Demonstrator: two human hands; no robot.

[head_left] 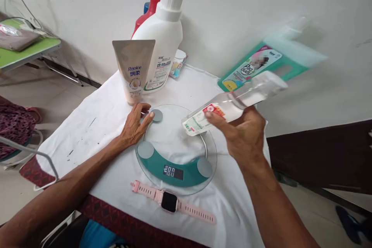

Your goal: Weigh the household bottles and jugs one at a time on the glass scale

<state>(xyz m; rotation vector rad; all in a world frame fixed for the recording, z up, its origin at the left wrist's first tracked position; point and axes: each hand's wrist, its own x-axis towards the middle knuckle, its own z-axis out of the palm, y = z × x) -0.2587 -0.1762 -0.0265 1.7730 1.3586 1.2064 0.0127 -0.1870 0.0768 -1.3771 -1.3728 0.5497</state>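
Observation:
My right hand (247, 135) grips a clear bottle (226, 108) with a red, white and green label. The bottle is tilted, its base low over the glass bathroom scale (174, 131) and its neck up to the right. My left hand (136, 124) rests at the scale's far left edge, thumb and fingers apart, the thumb by a round grey pad. Just behind those fingers stands a beige Rejoice tube (134, 71), cap down. Lit digits show on the scale's display (173, 172). A pink smartwatch (169, 201) lies along the scale's near side.
A large white detergent bottle (162, 42), a red bottle (145, 15) and a small packet (178, 63) stand at the back. Behind my right hand, a green Paodudu bottle (261, 62) looks tilted and partly blurred. White cloth (95, 135) covers the table. A green table (31, 48) is far left.

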